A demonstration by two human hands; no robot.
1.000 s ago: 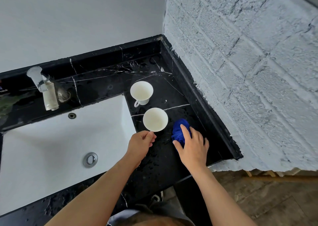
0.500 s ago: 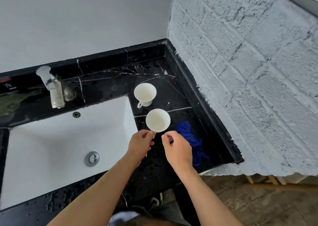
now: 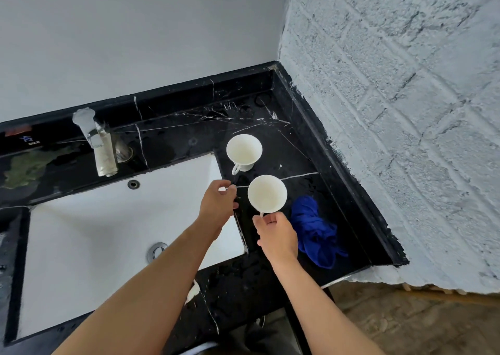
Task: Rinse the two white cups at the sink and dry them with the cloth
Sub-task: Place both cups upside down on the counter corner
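Note:
Two white cups stand upright on the wet black marble counter point(image 3: 273, 127) to the right of the sink point(image 3: 89, 227). The far cup point(image 3: 244, 151) has its handle turned toward me. My right hand point(image 3: 277, 237) pinches the handle of the near cup point(image 3: 267, 193) at its front side. Over the sink's right corner, just left of the near cup, my left hand point(image 3: 217, 205) hovers with loosely curled fingers and holds nothing. The crumpled blue cloth point(image 3: 315, 231) lies on the counter right of my right hand, untouched.
A chrome tap point(image 3: 98, 143) stands behind the white basin, with the drain plug point(image 3: 157, 249) in its floor. A white brick wall point(image 3: 392, 138) closes the counter's right side and a plain wall its back. Water drops dot the counter's front edge.
My right hand let go of the blue cloth and took the near cup's handle. My left hand released that handle and shifted up and left, toward the far cup.

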